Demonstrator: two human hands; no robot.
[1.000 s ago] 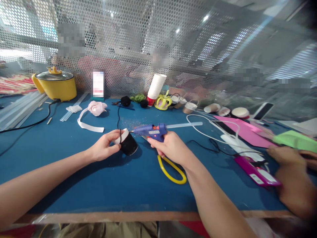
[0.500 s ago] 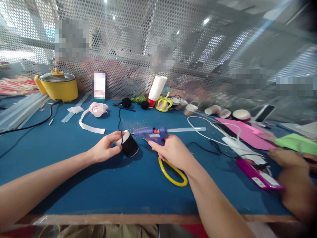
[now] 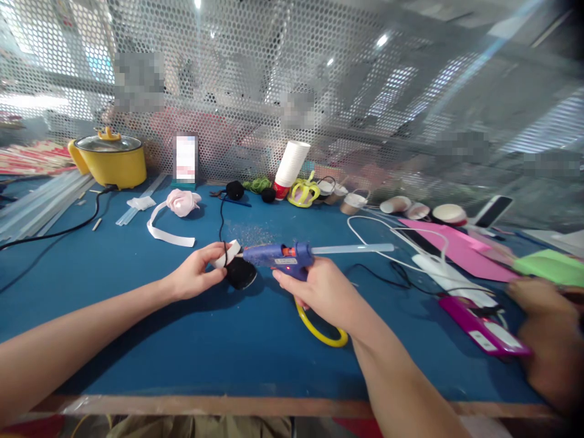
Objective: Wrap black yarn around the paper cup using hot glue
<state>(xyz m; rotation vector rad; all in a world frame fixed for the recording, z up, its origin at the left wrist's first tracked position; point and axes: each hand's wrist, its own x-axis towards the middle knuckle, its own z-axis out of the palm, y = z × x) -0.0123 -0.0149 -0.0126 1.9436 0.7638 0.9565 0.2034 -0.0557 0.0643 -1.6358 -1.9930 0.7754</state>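
My left hand [image 3: 203, 271] is closed around a paper cup [image 3: 241, 274] tilted on its side. Black yarn covers much of the cup, while a white part shows near my fingers. A loose strand of yarn [image 3: 221, 222] runs from it to a black yarn ball [image 3: 235, 190] at the back. In my right hand [image 3: 319, 286] is a blue glue gun [image 3: 278, 255], with a clear glue stick [image 3: 351, 248] poking out behind. Its nozzle is at the cup, but contact is unclear. Below that hand shows a yellow scissor-like handle [image 3: 322, 331], its other end hidden.
A yellow electric pot [image 3: 112, 164] and clear glue sticks [image 3: 41, 204] occupy the left. White ribbon [image 3: 171, 237], a stack of paper cups [image 3: 292, 164] and a phone [image 3: 185, 158] stand behind. Cables cross toward a purple power strip [image 3: 483, 325] near another person's arm [image 3: 547, 328] at right.
The glue gun has dropped slightly and its body now covers part of the cup. My left hand still holds the cup in nearly the same place. The view has shifted a little.
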